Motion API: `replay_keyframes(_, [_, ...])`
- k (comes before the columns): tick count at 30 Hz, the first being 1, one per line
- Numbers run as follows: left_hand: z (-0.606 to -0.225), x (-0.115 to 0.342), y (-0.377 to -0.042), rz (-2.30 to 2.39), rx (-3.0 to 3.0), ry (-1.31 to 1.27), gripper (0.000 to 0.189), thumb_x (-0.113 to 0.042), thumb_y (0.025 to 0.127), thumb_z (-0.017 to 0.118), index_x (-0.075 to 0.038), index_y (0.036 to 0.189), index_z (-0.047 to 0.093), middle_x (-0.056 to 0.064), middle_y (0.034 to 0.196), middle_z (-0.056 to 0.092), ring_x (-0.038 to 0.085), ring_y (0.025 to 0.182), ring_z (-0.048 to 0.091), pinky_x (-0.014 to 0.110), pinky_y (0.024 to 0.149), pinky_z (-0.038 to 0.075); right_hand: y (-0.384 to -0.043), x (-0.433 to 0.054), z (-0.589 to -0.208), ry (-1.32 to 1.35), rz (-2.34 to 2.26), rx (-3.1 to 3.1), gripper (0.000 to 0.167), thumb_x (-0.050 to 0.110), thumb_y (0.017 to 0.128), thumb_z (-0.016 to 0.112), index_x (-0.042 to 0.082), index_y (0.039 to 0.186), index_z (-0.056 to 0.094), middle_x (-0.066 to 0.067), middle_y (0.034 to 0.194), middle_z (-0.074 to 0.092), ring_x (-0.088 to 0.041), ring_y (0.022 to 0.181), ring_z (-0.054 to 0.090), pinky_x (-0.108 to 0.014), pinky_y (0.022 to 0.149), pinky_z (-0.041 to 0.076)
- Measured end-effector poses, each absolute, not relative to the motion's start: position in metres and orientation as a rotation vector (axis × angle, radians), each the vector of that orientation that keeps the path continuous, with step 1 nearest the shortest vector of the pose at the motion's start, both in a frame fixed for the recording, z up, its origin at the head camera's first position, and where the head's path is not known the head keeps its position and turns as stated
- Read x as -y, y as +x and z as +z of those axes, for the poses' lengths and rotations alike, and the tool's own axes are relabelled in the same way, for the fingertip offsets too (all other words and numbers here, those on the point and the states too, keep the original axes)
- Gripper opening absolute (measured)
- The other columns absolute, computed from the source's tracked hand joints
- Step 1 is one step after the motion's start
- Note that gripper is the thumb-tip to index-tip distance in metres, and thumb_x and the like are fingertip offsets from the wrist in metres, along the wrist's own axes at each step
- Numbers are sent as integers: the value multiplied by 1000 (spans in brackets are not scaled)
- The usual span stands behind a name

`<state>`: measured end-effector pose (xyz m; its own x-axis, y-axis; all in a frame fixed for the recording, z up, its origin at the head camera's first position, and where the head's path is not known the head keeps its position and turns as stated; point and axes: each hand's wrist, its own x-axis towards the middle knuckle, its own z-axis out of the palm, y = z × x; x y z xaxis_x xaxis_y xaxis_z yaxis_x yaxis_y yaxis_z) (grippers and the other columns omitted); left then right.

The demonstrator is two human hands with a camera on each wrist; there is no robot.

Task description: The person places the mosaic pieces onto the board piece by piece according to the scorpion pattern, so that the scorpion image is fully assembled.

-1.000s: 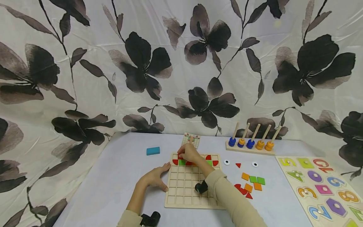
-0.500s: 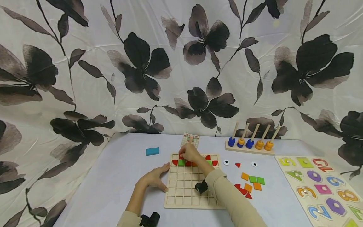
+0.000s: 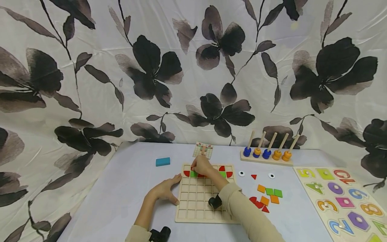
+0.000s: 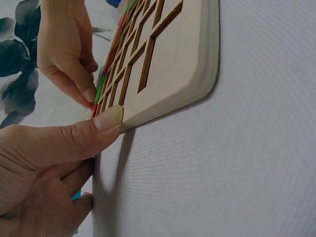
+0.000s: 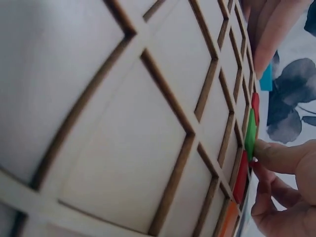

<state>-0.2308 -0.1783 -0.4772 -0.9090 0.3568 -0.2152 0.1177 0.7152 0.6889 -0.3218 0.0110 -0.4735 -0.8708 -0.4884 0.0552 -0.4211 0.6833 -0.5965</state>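
A wooden grid board [image 3: 196, 211] lies on the white table. My right hand [image 3: 202, 166] is over its far rows, thumb and fingers pinching a small red piece [image 5: 255, 161], mostly hidden by the fingertips. Green [image 3: 193, 173] and red [image 3: 186, 173] tiles fill cells near it, and more red and green tiles [image 3: 222, 174] sit at the board's far right. My left hand [image 3: 163, 189] rests at the board's left edge, fingers spread. In the left wrist view its thumb [image 4: 109, 118] touches the board's rim.
A patterned card [image 3: 203, 150] lies behind the board, a blue block [image 3: 163, 161] to the left. Loose orange [image 3: 264, 200], green [image 3: 277, 192] and red [image 3: 265, 208] pieces lie at right. A peg stacker [image 3: 267, 158] and number puzzle [image 3: 335, 201] stand farther right.
My right hand has shifted slightly toward me over the far rows, and less of the red piece shows at its fingertips. The left hand stays at the board's edge.
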Motion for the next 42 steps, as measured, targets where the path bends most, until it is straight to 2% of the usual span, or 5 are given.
replay_keyframes(7, [-480, 178, -231, 994, -2601, 352, 101, -5, 54, 87, -2, 143, 37, 19, 150, 30, 39, 138, 26, 55, 110, 23, -317, -30, -469, -823, -984, -2687, 18, 1, 88, 59, -4, 101, 71, -16, 104, 69, -29, 96, 65, -34, 79, 54])
replay_keyframes(14, [-479, 178, -231, 1011, -2603, 361, 101, -2, 53, 86, 0, 142, 39, 17, 150, 31, 36, 139, 26, 54, 111, 22, -308, -81, -462, -800, -1122, -2699, 25, 1, 87, 59, -6, 110, 66, -17, 96, 66, -25, 79, 63, -30, 62, 52])
replay_keyframes(29, [-479, 178, -231, 1029, -2584, 378, 100, 0, 53, 85, 2, 141, 38, 16, 151, 29, 36, 139, 24, 53, 112, 21, -250, -219, -459, -393, -1099, -2840, 29, 0, 83, 62, -7, 111, 63, -12, 88, 64, -20, 75, 54, -28, 64, 48])
replay_keyframes(36, [-478, 176, -230, 1025, -2581, 353, 100, 0, 53, 86, 1, 141, 39, 15, 151, 29, 34, 140, 24, 52, 112, 21, -222, -258, -466, -201, -1067, -2814, 34, 3, 81, 66, -7, 113, 62, -13, 94, 63, -20, 79, 53, -29, 67, 50])
replay_keyframes(42, [-476, 176, -229, 1024, -2594, 369, 99, -1, 53, 85, 2, 140, 40, 15, 151, 31, 34, 140, 25, 52, 112, 21, -211, -272, -472, -197, -983, -2840, 39, 6, 75, 75, -6, 111, 64, -12, 96, 65, -19, 77, 50, -30, 67, 45])
